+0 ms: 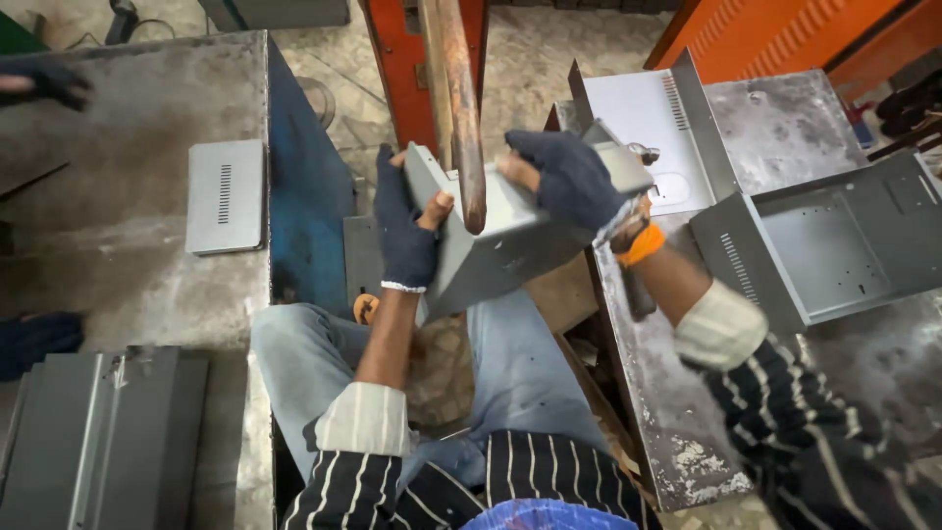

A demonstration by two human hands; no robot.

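Both gloved hands' fingers (404, 211) clasp grey metal casing (510, 245).

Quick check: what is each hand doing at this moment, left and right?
Left hand: gloved, closed on the left edge of the grey sheet-metal box.
Right hand: gloved, gripping the same box's upper right end.

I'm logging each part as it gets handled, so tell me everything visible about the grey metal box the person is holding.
The grey metal box looks like folded sheet metal, painted matt grey, with flat faces and sharp bent edges. It is tilted, raised above the person's lap between two worktables. The gloved left hand grips its left end, and the gloved right hand presses on its upper right. A rusty vertical bar crosses in front of its top edge; contact cannot be told.
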